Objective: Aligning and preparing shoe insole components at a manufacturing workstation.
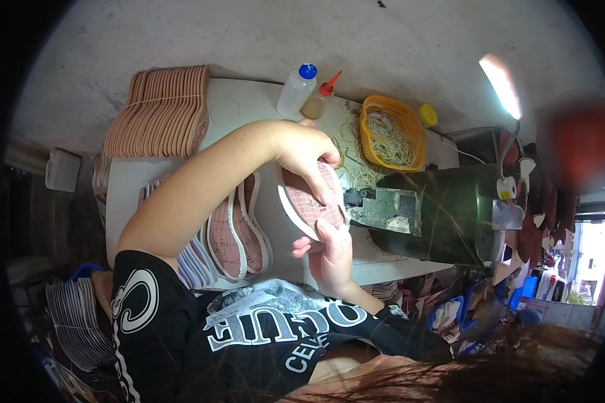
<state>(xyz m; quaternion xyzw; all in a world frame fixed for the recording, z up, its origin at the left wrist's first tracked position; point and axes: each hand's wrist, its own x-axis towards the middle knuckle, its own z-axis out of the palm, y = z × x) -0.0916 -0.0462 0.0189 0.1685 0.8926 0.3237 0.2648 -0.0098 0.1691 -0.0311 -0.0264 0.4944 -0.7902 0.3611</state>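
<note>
Between my two hands is a shoe insole (301, 196), reddish-brown with a printed grid and a white rim. Its edge is against the small front end of a green machine (444, 215); whether they touch I cannot tell. My left hand (308, 153) reaches over from the far side, closed on the insole with the thumb pressed on its face. From the near side my right hand (333, 257) grips the lower end, thumb on top and some fingers spread out. Left of the hands, two similar insoles (225, 238) lie side by side on the white table (131, 185).
A banded stack of tan insoles (161, 111) stands at the far left. Behind my hands are a blue-capped bottle (296, 94), a red-tipped bottle (317, 104) and a yellow basket (415, 144) of rubber bands. A lit lamp (501, 86) hangs right. Striped insoles (196, 265) lie near my left sleeve.
</note>
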